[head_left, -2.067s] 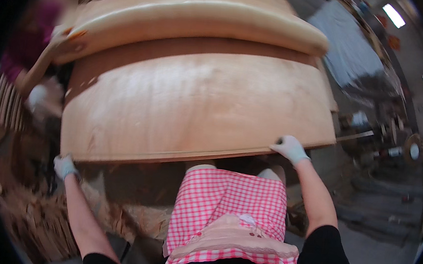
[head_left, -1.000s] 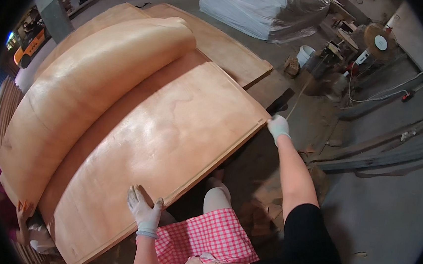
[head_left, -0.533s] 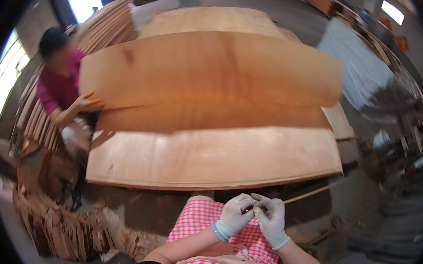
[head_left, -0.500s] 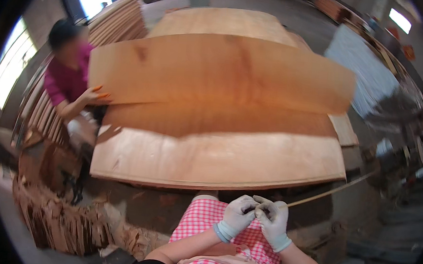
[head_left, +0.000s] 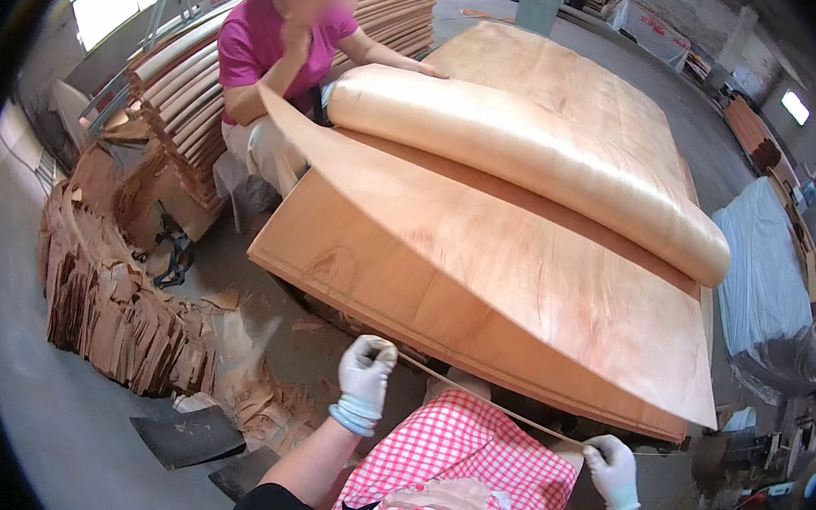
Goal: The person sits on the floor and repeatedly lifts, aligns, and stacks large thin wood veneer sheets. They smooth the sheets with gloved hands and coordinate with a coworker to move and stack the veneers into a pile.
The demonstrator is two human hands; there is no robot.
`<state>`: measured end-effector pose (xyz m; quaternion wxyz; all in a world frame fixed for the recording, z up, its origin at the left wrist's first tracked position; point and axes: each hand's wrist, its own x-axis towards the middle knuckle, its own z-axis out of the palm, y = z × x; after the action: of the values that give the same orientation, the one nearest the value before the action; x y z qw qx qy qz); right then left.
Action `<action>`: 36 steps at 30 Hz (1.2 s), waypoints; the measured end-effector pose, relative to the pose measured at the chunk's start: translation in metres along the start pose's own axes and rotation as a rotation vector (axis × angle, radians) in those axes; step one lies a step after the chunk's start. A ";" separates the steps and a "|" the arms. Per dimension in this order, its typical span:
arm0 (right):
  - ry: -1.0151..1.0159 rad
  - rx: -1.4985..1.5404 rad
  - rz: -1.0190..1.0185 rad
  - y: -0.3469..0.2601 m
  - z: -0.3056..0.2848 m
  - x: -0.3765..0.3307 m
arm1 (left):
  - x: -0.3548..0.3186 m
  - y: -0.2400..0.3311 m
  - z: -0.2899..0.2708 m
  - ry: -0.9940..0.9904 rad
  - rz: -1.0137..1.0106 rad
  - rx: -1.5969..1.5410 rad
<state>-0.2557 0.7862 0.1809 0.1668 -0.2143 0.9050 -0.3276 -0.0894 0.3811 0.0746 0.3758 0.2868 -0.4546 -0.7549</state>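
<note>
My gloved left hand (head_left: 367, 362) is closed, pinching one end of a thin tan strip (head_left: 497, 404). My gloved right hand (head_left: 613, 463) pinches the same strip further right, so it runs taut between them across my lap. What the strip is made of cannot be made out. Just beyond it lies a large sheet of wood veneer (head_left: 485, 251) on a stack, its near edge lifted and wavy. The sheet's far part curls over in a long roll (head_left: 522, 149). A co-worker in a magenta shirt (head_left: 261, 52) rests one hand by the roll's left end.
Stacked veneer (head_left: 576, 72) extends behind the roll. Torn veneer scraps (head_left: 125, 319) pile up at the left, with dark flat pieces (head_left: 188, 436) on the floor. More stacked sheets (head_left: 181, 93) stand behind the co-worker. A plastic-covered pile (head_left: 771, 274) is at the right.
My hands have moved apart, drawing the strip out between them. The raised veneer sheet has come down over the stack, its far part curled. The co-worker's hand is now by the roll. My view has turned.
</note>
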 end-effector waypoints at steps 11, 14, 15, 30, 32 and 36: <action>-0.145 0.051 0.142 0.023 0.014 0.042 | 0.073 -0.002 -0.091 0.335 0.130 0.183; -0.236 0.081 0.124 0.009 0.033 0.056 | 0.113 0.003 -0.120 0.408 0.192 0.339; -0.276 0.084 0.155 -0.002 0.036 0.063 | 0.126 0.006 -0.131 0.429 0.199 0.373; -0.292 -0.179 0.221 0.007 0.059 0.129 | 0.282 0.042 -0.239 0.483 0.079 1.349; -0.360 -0.194 0.292 0.010 0.059 0.139 | 0.282 0.043 -0.255 0.472 0.035 1.269; -0.233 -0.337 0.334 0.056 0.029 0.137 | 0.286 0.021 -0.257 0.375 0.035 1.086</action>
<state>-0.3750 0.7418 0.1002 0.2838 -0.1230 0.9442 -0.1131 -0.0421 0.0164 -0.0410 0.2611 0.5599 -0.7075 -0.3430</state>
